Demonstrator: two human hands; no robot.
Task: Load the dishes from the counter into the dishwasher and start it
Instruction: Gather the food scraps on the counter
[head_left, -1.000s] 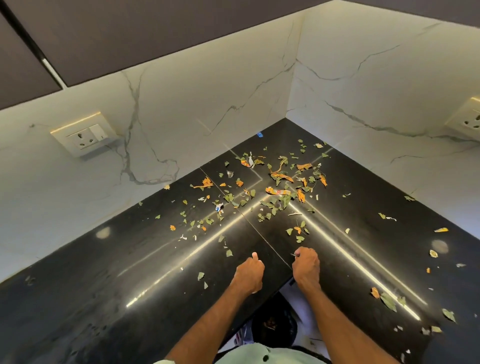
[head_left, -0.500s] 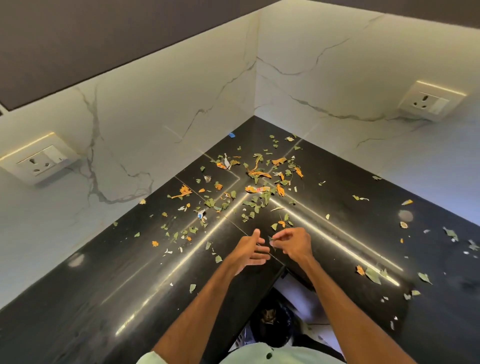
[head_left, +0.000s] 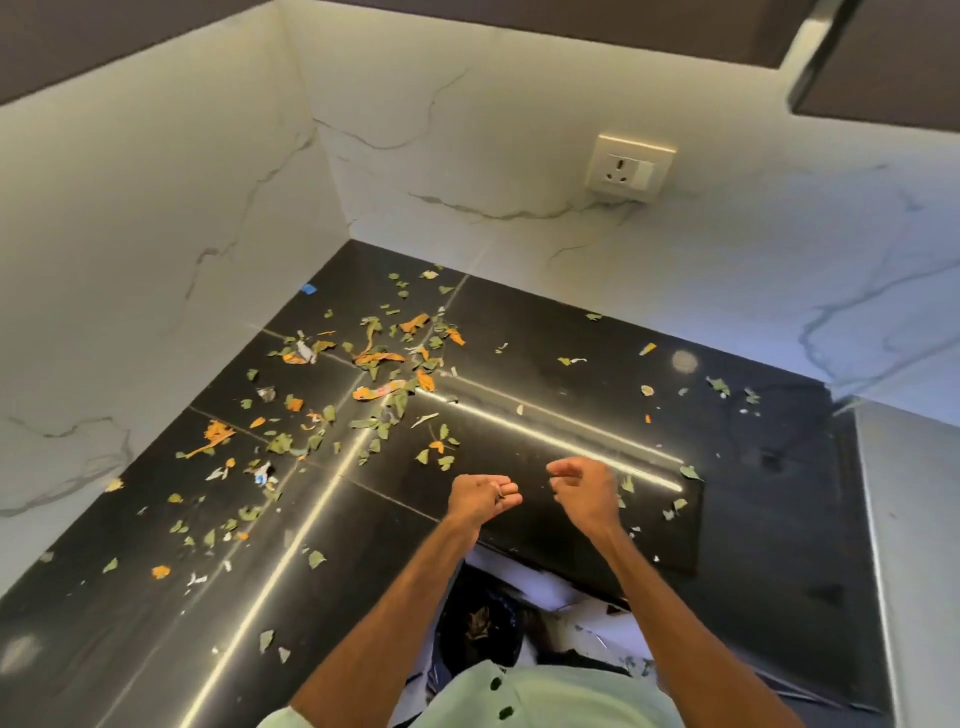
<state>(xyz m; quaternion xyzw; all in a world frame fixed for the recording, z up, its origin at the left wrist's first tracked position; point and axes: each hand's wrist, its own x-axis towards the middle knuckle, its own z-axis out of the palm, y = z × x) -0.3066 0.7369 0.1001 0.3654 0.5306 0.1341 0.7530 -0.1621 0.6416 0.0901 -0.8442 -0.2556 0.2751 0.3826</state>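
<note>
No dish or dishwasher shows in the head view. A black stone counter (head_left: 545, 364) fills an inner corner and is strewn with green leaf scraps and orange peel bits (head_left: 379, 358). My left hand (head_left: 478, 499) hovers over the counter's front inner corner, its fingers curled round a small scrap (head_left: 500, 493) that peeks out between them. My right hand (head_left: 584, 491) hangs a hand's width to its right, fingers loosely curled, with nothing visible in it.
White marble walls close the corner, with a socket (head_left: 628, 166) on the right wall. A dark cabinet (head_left: 883, 57) hangs at upper right. Below the counter edge, between my arms, stands a dark bin (head_left: 478, 618) with scraps inside.
My hands met over the counter edge, then drew apart, and the left hand closed on a scrap. The view has swung to the right.
</note>
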